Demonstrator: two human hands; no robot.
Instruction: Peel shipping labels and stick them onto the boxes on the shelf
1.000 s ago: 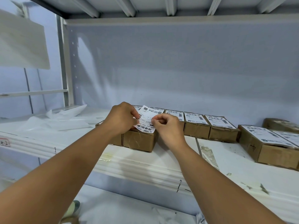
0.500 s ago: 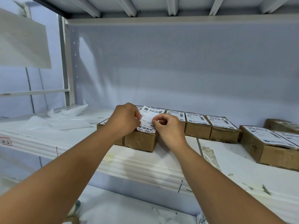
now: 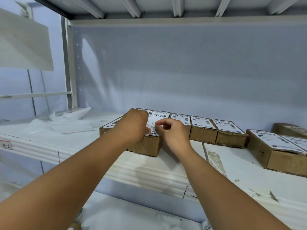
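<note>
The white metal shelf fills most of what I can see from here, with a pale back panel behind it. A row of brown cardboard boxes runs along it, and the ones I can see clearly already have labels on top. Two bigger ones sit off to the right, well apart from the hands.

Nearest the front edge is the box being worked on. Both hands hold one white label just over its top. The label's lower edge is down at the box's front rim, but I cannot tell whether it is touching yet.

The left hand is curled and grips the label's left side. The right hand pinches the right edge between thumb and forefinger, with the other fingers loosely bent.

I judge the label to be thin, light and floppy, and sticky underneath, so it will likely curl, crease or grab wherever it first lands. It looks best held by opposite edges, kept taut and laid down from one end. The box looks light and may slide when pressed.

A heap of loose white backing sheets lies to the left, well away. Scraps of old tape residue mark the shelf to the right. Neighbouring boxes crowd in close behind, leaving little room for the hands.
</note>
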